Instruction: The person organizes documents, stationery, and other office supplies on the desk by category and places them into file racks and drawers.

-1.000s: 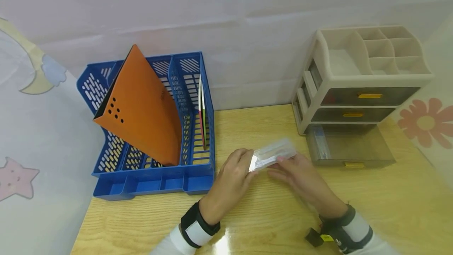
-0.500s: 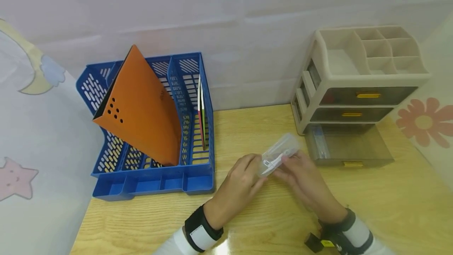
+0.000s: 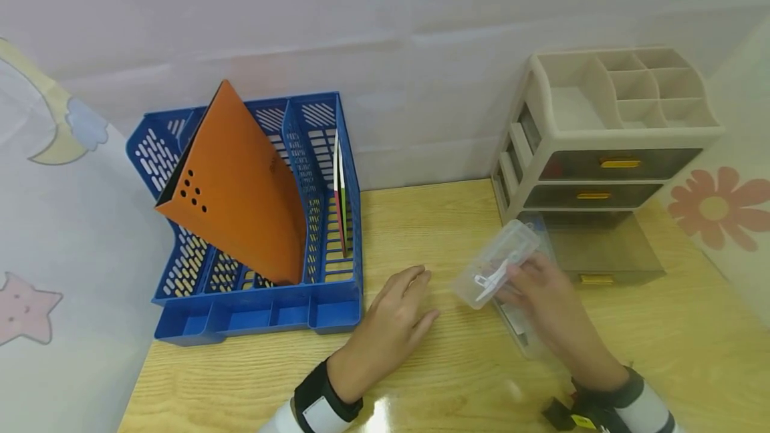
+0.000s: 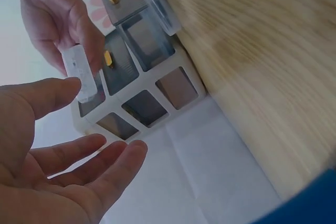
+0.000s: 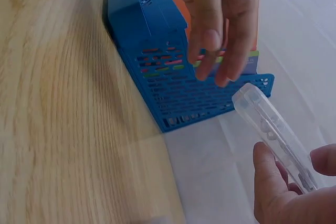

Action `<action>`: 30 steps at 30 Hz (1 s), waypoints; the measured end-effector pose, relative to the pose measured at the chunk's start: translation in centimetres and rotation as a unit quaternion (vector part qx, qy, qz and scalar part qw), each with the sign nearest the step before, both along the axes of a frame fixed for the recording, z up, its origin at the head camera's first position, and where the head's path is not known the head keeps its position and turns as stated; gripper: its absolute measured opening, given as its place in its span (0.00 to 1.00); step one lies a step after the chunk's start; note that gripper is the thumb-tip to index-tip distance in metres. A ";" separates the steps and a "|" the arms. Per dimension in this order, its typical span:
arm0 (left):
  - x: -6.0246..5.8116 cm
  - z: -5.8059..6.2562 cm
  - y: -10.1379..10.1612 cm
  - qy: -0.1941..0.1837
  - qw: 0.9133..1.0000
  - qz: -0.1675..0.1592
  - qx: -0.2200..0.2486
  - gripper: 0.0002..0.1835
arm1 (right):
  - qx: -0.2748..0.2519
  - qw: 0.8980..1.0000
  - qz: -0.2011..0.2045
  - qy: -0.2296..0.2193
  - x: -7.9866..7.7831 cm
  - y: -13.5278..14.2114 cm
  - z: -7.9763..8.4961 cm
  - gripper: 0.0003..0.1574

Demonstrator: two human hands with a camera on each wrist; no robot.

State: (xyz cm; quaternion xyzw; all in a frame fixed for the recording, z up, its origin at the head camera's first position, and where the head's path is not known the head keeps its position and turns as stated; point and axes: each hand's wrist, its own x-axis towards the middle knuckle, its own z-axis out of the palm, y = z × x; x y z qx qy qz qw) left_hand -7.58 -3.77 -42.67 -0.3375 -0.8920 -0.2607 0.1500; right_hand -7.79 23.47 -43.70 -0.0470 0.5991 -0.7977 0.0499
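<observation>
My right hand (image 3: 544, 299) grips a clear plastic case (image 3: 496, 266) with small white items inside, held above the table. In the right wrist view, thumb and fingers pinch the lower end of the case (image 5: 273, 129). To its left, my left hand (image 3: 391, 326) hovers apart from the case, fingers spread and bent a little, holding nothing. The left wrist view shows the left palm (image 4: 68, 177) facing the other hand. Partly hidden under the right hand, another clear case (image 3: 514, 323) lies on the table.
A cream drawer unit (image 3: 637, 132) stands at the back right, its bottom drawer (image 3: 619, 252) pulled out. A blue file rack (image 3: 355, 219) at left holds an orange folder (image 3: 240, 186) and thin booklets (image 3: 340, 199). A wall sheet (image 3: 421, 85) hangs behind.
Both hands were on the clear case; my left hand has let go and drawn back left. My right hand has carried the case to the right, uncovering part of another case on the table.
</observation>
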 end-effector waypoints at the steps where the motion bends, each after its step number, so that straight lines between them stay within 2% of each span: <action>1: 0.1 -0.1 -0.2 -0.004 1.000 0.003 -0.005 0.30 | 0.005 1.000 -0.002 -0.002 0.1 0.3 0.0 0.20; 4: 0.4 -0.3 -0.9 -0.010 1.000 0.011 -0.017 0.31 | 0.020 0.999 -0.011 -0.022 0.3 1.3 0.3 0.16; 8: 0.7 -0.5 -1.8 -0.008 1.000 0.017 -0.020 0.30 | 0.088 0.995 -0.020 -0.034 0.3 3.0 0.6 0.14; 11: 0.9 -0.7 -2.4 -0.002 1.000 0.020 -0.024 0.29 | 0.157 0.987 -0.025 -0.040 0.3 4.5 1.0 0.16; 13: 1.1 -0.8 -2.8 0.000 0.999 0.019 -0.030 0.29 | 0.196 0.979 -0.025 -0.052 0.2 5.4 1.3 0.21; 18: 1.4 -1.1 -3.8 0.019 0.998 0.005 -0.058 0.29 | 0.301 0.950 -0.027 -0.074 -0.1 7.3 1.8 0.36; 22: 1.5 -1.4 -4.6 0.052 0.995 -0.020 -0.083 0.30 | 0.377 0.923 -0.020 -0.077 -0.4 8.8 2.0 0.39; 24: 1.6 -1.5 -5.0 0.064 0.993 -0.034 -0.091 0.30 | 0.415 0.906 -0.005 -0.087 -0.7 9.7 2.2 0.41; 30: 1.9 -1.6 -5.5 0.068 0.991 -0.054 -0.102 0.30 | 0.476 0.873 0.044 -0.101 -1.7 13.2 2.9 0.44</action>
